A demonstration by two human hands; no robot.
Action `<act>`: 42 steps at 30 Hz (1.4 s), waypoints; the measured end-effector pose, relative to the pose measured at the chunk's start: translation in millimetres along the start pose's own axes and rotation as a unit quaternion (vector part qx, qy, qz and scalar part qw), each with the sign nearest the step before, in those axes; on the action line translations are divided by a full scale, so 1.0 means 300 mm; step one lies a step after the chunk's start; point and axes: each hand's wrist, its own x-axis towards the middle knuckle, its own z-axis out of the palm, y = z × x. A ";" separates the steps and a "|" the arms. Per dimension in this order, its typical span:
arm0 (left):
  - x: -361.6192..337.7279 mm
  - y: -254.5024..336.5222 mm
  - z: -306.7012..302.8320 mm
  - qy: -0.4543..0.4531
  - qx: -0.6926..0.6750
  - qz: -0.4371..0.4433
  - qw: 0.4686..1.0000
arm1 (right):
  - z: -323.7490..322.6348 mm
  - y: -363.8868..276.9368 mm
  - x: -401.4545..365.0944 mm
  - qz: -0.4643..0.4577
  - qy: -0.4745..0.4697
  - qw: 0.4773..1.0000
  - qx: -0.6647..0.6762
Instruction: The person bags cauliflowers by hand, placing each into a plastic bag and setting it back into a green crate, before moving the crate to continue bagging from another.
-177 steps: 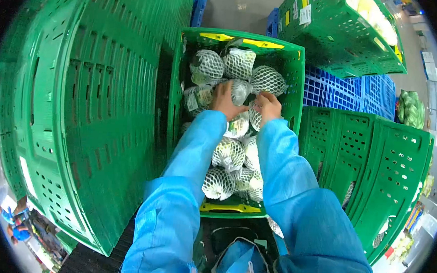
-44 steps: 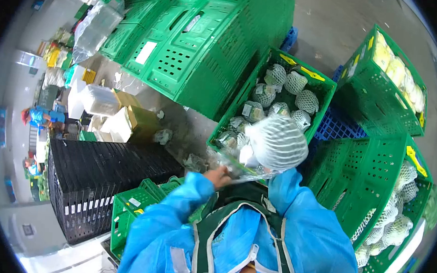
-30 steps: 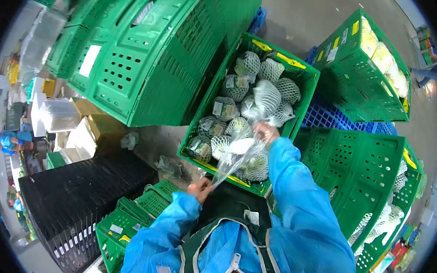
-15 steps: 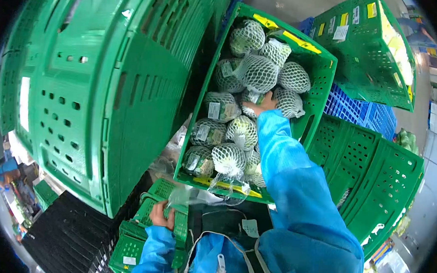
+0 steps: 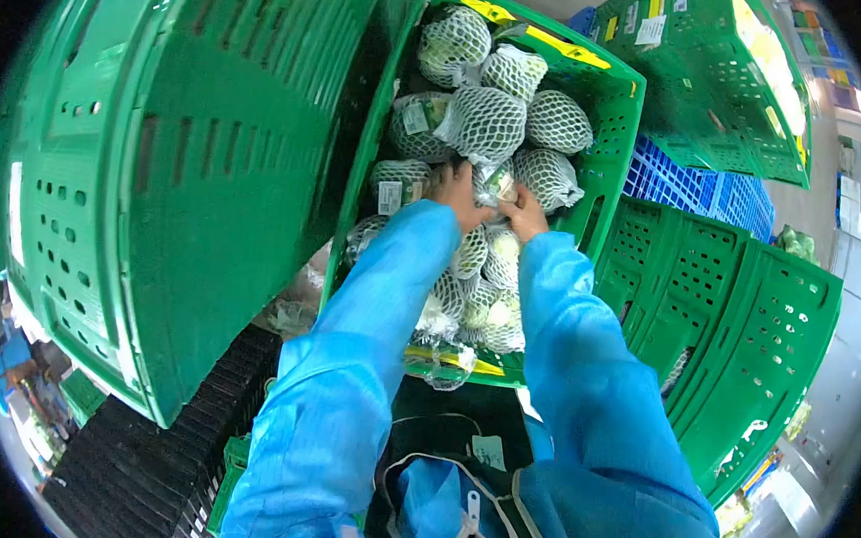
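care suits this step: left hand (image 5: 455, 187) and right hand (image 5: 525, 212) both clasp one netted fruit (image 5: 496, 182) in the green crate (image 5: 618, 133), so i would seat it snugly without squashing its neighbours (image 5: 486, 124).

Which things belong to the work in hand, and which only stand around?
In hand: left hand, right hand, netted piece between them, open green crate holding it.
Standing around: stacked green crates at left, blue crate, black crates, green crate with pale produce at upper right.

green crate (image 5: 613, 112) | filled: net-wrapped produce (image 5: 489, 125) | front rim: plastic bag (image 5: 442, 360)
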 end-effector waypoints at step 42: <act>-0.411 0.086 -0.127 -0.191 -0.838 -0.021 0.511 | -0.217 -0.715 -0.564 -0.086 -0.001 0.810 0.580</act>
